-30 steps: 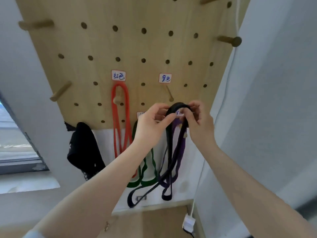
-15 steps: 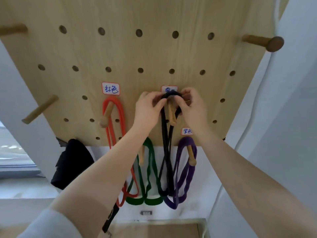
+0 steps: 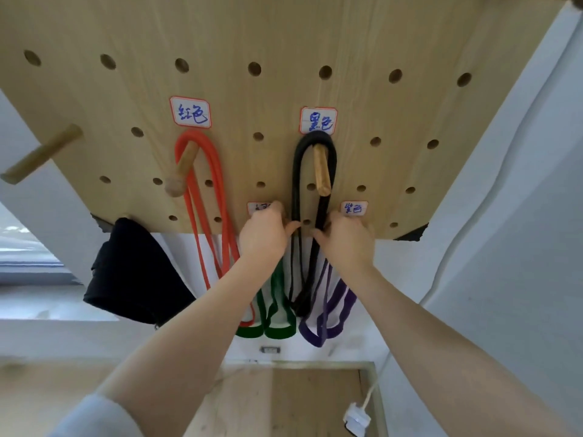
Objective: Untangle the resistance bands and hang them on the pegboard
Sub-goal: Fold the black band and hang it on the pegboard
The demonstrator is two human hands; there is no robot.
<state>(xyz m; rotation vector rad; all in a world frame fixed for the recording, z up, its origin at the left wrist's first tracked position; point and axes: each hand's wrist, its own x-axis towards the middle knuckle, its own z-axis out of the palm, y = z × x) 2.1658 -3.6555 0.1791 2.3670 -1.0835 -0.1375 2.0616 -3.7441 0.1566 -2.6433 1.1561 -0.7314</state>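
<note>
The pegboard (image 3: 284,42) fills everything above my hands, pale wood with rows of holes. Off to the far left of my left hand (image 3: 263,233), a black bag (image 3: 135,272) hangs from the board's lower edge. Below both forearms there's a wooden floor (image 3: 299,402), and down past my right forearm a white plug (image 3: 356,421) on its cord.

Now the bands. The black band (image 3: 298,184) is looped over a peg (image 3: 321,170) straight above my two hands, and its strands run down between them. My left hand has thumb and fingers curled in beside the left strand; whether they pinch it, I cannot tell. My right hand (image 3: 345,239) has its fingers curled at the right strand, touching it, and again I cannot tell if that's a true grip.

Left of my left hand, the red band (image 3: 217,197) hangs from its own peg (image 3: 181,171). Under my left wrist the green band (image 3: 274,316) dangles in two loops; under my right wrist, the purple band (image 3: 334,313). Both their pegs are hidden behind my hands.

Smallest: white labels, one (image 3: 190,112) above the red, one (image 3: 318,120) above the black, one (image 3: 354,208) just above my right knuckles. A bare peg (image 3: 41,156) sticks out far left.
</note>
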